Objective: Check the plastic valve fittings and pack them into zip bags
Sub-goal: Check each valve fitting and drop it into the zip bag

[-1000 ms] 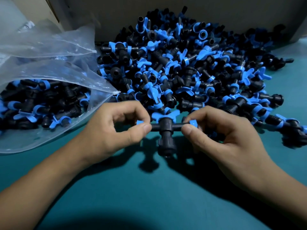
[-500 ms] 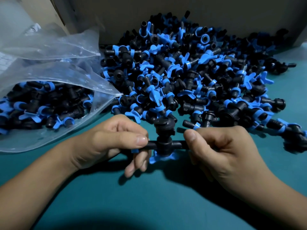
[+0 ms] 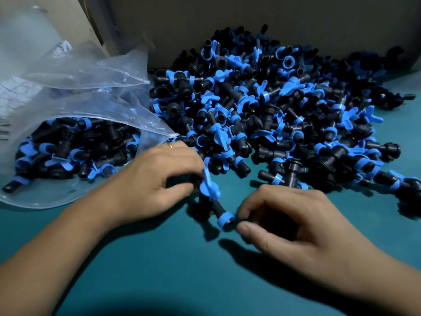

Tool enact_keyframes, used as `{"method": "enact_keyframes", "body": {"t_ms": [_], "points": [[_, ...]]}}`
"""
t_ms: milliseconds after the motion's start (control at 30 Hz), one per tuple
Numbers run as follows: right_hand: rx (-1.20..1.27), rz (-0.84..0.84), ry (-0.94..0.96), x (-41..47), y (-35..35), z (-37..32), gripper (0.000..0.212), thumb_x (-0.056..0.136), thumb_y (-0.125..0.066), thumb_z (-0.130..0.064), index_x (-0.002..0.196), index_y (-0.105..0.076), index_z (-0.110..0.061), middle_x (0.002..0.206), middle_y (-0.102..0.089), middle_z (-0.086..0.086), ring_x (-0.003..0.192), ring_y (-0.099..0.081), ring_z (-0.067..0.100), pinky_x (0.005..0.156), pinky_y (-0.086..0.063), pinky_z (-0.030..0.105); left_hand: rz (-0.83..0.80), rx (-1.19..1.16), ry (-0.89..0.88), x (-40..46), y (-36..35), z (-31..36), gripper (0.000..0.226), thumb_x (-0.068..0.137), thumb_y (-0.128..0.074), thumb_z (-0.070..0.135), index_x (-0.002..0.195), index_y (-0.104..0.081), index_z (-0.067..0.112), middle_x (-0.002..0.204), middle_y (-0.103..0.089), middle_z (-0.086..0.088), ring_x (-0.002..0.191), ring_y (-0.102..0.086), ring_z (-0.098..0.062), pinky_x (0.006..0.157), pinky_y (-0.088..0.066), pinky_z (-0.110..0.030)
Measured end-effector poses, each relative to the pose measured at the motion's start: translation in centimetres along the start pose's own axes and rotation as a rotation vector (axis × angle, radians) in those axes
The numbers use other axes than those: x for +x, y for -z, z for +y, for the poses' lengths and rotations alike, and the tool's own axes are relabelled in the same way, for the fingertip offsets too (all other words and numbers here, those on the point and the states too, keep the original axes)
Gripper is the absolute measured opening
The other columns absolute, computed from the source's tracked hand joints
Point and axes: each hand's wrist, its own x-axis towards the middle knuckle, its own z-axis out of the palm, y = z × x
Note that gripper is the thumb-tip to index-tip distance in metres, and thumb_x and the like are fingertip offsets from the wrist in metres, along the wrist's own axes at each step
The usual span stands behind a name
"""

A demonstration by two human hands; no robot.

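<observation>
Two hands are working right in front of the big pile of fittings [image 3: 273,110], which I'll use as the landmark. Just in front of the pile's near edge, the left hand [image 3: 155,179] has its fingers curled around one end of a black valve fitting [image 3: 210,195] with a blue butterfly handle, so it's holding that one. The fitting slants away from the pile toward the right hand [image 3: 293,226], ending in a blue ring. That hand's thumb and forefinger sit loosely curled, right next to the ring, with a narrow gap between them; it's blurry, so can't tell if they actually touch it. Left of the pile lies an open zip bag [image 3: 68,156] already stuffed with fittings. Everything sits on a teal table [image 3: 182,270]. Behind the pile stands a cardboard wall [image 3: 250,19].
</observation>
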Motion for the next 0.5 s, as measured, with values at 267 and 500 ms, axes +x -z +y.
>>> {"method": "enact_keyframes", "body": {"t_ms": [267, 500], "points": [[-0.084, -0.065, -0.028, 0.0, 0.2, 0.2, 0.008, 0.102, -0.066, -0.034, 0.097, -0.069, -0.028, 0.083, -0.067, -0.015, 0.077, -0.066, 0.007, 0.066, -0.045, 0.013, -0.091, -0.244, 0.296, -2.2, 3.9, -2.9, 0.017, 0.073, -0.051, 0.026, 0.065, -0.06, 0.013, 0.062, -0.051, -0.005, 0.058, -0.048, -0.026, 0.058, -0.038, -0.036], [-0.083, -0.064, -0.035, -0.1, 0.2, 0.4, 0.005, 0.103, -0.066, -0.03, 0.098, -0.068, -0.028, 0.081, -0.066, -0.013, 0.075, -0.064, 0.011, 0.064, -0.044, 0.015, 0.266, 0.232, 0.594, -2.7, 3.4, -4.7, 0.029, 0.075, -0.051, 0.035, 0.091, -0.074, 0.027, 0.085, -0.068, 0.004, 0.081, -0.061, -0.029, 0.078, -0.049, -0.043]]}}
